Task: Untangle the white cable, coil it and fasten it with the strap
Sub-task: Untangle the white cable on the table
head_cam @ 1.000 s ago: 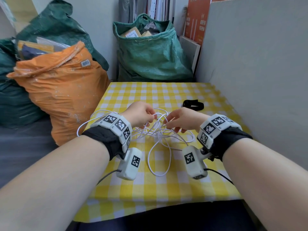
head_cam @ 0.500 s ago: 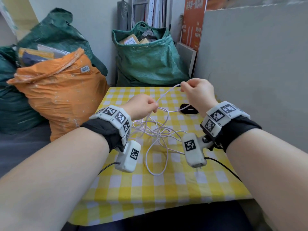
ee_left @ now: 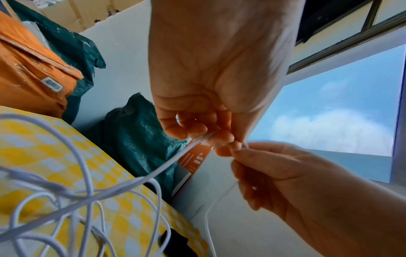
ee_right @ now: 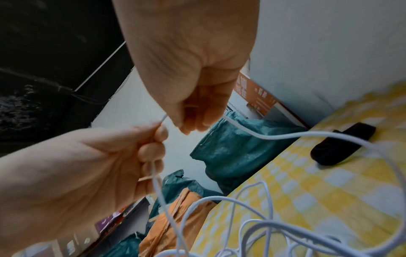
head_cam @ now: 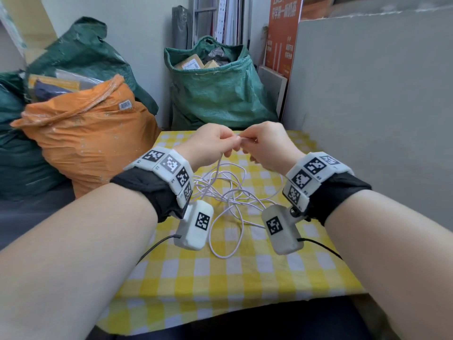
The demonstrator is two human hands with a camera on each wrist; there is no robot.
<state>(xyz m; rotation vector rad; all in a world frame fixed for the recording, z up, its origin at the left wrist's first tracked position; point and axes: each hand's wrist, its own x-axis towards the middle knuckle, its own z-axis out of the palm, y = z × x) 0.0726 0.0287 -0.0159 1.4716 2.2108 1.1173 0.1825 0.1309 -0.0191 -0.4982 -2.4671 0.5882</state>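
The white cable lies in a loose tangle on the yellow checked tablecloth. One strand rises from it to my hands, which meet above the far half of the table. My left hand pinches that strand between thumb and fingers, and my right hand pinches the cable right beside it. In the left wrist view the cable runs down from my left fingertips. The black strap lies on the cloth near the right wall; in the head view my right hand hides it.
An orange sack stands against the table's left side. A green bag of parcels stands behind the far edge. A grey board walls off the right side. The cloth's near half holds only one cable loop.
My right hand had lifted a strand up and to the right; it has now come back left to meet my left hand, which has risen. Both pinch the cable close together.
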